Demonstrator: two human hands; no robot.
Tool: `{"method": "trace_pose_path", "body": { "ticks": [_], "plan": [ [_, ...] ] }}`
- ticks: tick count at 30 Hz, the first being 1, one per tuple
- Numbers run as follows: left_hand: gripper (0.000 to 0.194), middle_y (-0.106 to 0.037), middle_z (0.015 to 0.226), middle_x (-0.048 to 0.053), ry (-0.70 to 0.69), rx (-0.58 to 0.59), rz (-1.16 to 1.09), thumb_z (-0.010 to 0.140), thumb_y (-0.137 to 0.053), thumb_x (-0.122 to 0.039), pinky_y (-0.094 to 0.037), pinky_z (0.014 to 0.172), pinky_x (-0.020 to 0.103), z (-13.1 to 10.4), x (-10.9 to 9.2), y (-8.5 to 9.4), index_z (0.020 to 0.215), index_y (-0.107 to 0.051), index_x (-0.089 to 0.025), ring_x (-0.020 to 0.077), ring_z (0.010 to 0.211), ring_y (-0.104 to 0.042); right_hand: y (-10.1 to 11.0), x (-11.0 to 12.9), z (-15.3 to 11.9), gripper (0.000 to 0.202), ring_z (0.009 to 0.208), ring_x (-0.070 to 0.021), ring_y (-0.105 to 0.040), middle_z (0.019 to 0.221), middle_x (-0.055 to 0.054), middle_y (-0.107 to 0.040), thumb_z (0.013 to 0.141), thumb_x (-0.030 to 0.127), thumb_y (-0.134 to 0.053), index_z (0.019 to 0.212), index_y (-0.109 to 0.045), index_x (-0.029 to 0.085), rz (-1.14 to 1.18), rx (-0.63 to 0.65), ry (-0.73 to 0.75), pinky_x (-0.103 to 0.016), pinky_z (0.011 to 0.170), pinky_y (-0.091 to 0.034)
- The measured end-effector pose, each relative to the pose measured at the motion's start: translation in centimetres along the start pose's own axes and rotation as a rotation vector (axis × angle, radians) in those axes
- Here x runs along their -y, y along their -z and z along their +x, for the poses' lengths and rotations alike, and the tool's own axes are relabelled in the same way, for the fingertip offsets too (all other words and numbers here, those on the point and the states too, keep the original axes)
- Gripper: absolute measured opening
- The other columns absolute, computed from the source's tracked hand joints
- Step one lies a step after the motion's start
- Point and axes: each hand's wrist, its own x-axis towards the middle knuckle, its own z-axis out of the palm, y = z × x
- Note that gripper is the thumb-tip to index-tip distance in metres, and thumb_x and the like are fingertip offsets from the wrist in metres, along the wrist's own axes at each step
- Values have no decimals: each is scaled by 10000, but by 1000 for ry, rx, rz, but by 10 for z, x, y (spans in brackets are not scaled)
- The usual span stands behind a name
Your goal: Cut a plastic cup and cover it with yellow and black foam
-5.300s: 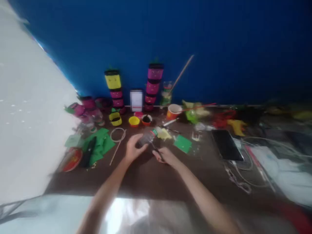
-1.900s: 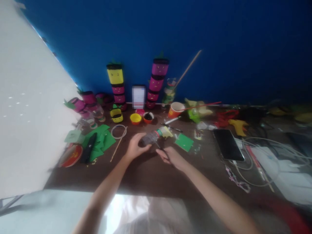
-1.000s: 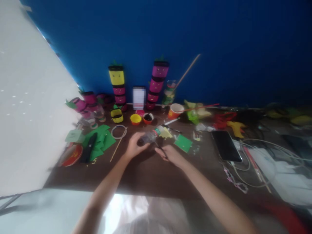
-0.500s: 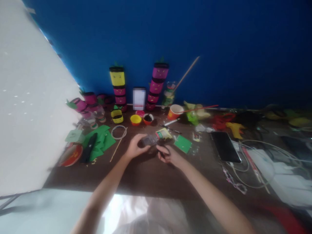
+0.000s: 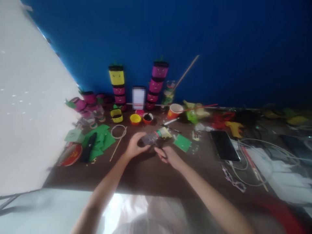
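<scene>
My left hand (image 5: 135,146) is wrapped round a clear plastic bottle (image 5: 149,139), which lies on its side above the table with its red-and-green banded end toward the right. My right hand (image 5: 168,156) is closed on a pair of scissors (image 5: 165,153) with dark handles. The blades are blurred and hard to make out against the bottle's lower side. Just beyond the bottle's banded end lies a yellow piece (image 5: 166,132). To the right of it is a green paper square (image 5: 182,143).
Green sheets (image 5: 103,139) and a tape ring (image 5: 118,131) lie left. Behind stand two stacks of painted containers (image 5: 117,78), small paint cups (image 5: 135,119), a phone (image 5: 138,98) and a paper cup (image 5: 175,111). Rightward are a black phone (image 5: 224,146), cables and a yellow glue gun (image 5: 234,130).
My right hand has shifted slightly left and down with the scissors. The left hand still holds the bottle in nearly the same place. The whole view has moved a little.
</scene>
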Motion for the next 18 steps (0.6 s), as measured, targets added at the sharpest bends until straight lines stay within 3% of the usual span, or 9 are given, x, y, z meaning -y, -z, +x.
{"method": "trace_pose_path", "body": {
  "ticks": [10,18],
  "plan": [
    [616,-561,1165,111,44,24,-6,628,-742,-362,-453,948,423,1,-1,1,1171,-509,-190,249,1092,-544,-3,-13,1,509,311,-45,-320,339,57,-362,737,562,-570,440,-419,177,46,-8,10,-217,372,-180],
    [511,-568,1067,90,21,52,66,684,-693,-329,-490,875,381,-4,-6,-5,1153,-535,-202,223,996,-563,0,-17,0,498,305,-43,-310,335,40,-425,733,608,-527,537,-520,150,213,79,-52,-201,365,-158]
  ]
}}
